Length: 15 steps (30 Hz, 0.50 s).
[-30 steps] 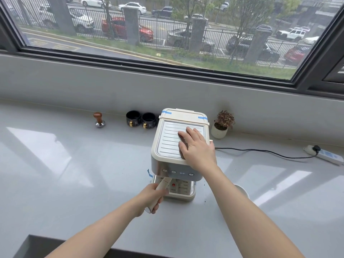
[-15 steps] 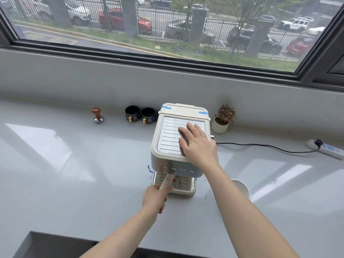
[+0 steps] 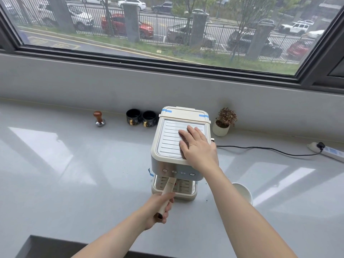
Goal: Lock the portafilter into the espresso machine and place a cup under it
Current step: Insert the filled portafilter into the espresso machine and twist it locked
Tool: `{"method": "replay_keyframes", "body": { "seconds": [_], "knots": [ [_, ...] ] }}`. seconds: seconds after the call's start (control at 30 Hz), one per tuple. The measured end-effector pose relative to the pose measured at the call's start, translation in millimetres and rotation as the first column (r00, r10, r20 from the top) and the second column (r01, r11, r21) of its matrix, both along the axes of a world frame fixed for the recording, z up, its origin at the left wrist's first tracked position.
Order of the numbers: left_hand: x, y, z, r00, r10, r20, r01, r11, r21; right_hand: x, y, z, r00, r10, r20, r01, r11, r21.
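A cream espresso machine (image 3: 173, 161) stands in the middle of the grey counter. My right hand (image 3: 197, 146) lies flat on its ribbed top, fingers together. My left hand (image 3: 158, 207) is closed around the cream handle of the portafilter (image 3: 168, 188), which runs from under the machine's front panel out toward me over the drip tray (image 3: 183, 190). The portafilter's head is hidden under the machine. A white cup (image 3: 243, 192) sits on the counter just right of the machine, partly behind my right forearm.
Along the back wall stand a wooden-topped tamper (image 3: 99, 118), two black cups (image 3: 141, 117) and a small potted plant (image 3: 223, 123). A black cable (image 3: 270, 150) runs right to a power strip (image 3: 329, 151). The counter's front edge drops off near me.
The portafilter handle has swung from pointing down-left to pointing nearly straight at me, with my left hand turning along. My right hand stays on the machine's top.
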<state>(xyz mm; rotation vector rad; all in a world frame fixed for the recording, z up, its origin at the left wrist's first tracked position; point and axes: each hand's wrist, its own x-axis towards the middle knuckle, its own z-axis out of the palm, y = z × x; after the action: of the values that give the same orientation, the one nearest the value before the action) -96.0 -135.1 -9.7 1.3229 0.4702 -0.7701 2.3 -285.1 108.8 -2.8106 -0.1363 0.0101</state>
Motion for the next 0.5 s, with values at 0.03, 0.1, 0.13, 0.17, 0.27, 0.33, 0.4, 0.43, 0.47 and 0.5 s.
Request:
{"method": "replay_keyframes", "body": {
  "seconds": [0.03,0.1,0.13,0.17,0.27,0.33,0.4,0.43,0.47,0.5],
  "knots": [
    [-0.4,0.3,-0.4,1.0,0.007,-0.029,-0.007,1.0,-0.017,0.0,0.1,0.7,1.0,0.001,-0.001,-0.001,1.0,0.002],
    [-0.8,-2.5,-1.0,0.998,0.041,-0.046,-0.042,0.999,-0.016,-0.9,0.7,1.2,1.0,0.003,-0.001,-0.003,1.0,0.006],
    [-1.2,-4.5,-1.6,0.997,0.058,-0.042,-0.059,0.998,-0.01,-1.3,0.7,1.2,1.0,0.003,-0.001,-0.002,1.0,0.006],
    [-1.9,-6.6,-1.9,0.996,0.077,-0.038,-0.077,0.997,-0.003,-1.5,0.4,1.1,1.0,0.001,0.0,-0.001,1.0,0.006],
    [-3.1,-10.3,-2.1,0.991,0.13,-0.03,-0.129,0.991,0.021,-1.0,0.2,0.2,1.0,-0.001,0.005,0.001,1.0,0.005],
    [-2.2,-12.0,-1.5,0.987,0.156,-0.04,-0.155,0.987,0.034,-0.4,0.5,0.3,1.0,-0.003,0.014,0.003,1.0,0.006],
    [-0.6,-13.6,-2.1,0.983,0.178,-0.052,-0.176,0.984,0.039,0.4,0.8,1.0,1.0,-0.006,0.019,0.005,1.0,0.007],
    [-0.3,-14.2,-3.1,0.981,0.184,-0.055,-0.182,0.982,0.039,0.4,0.8,0.8,1.0,-0.008,0.02,0.008,1.0,0.008],
    [-0.5,-14.8,-4.1,0.98,0.191,-0.06,-0.189,0.981,0.038,0.2,0.5,0.4,1.0,-0.009,0.021,0.009,1.0,0.007],
    [-0.5,-15.4,-5.4,0.978,0.199,-0.066,-0.197,0.98,0.039,0.0,0.1,-0.2,1.0,-0.009,0.021,0.009,1.0,0.006]
  ]
}}
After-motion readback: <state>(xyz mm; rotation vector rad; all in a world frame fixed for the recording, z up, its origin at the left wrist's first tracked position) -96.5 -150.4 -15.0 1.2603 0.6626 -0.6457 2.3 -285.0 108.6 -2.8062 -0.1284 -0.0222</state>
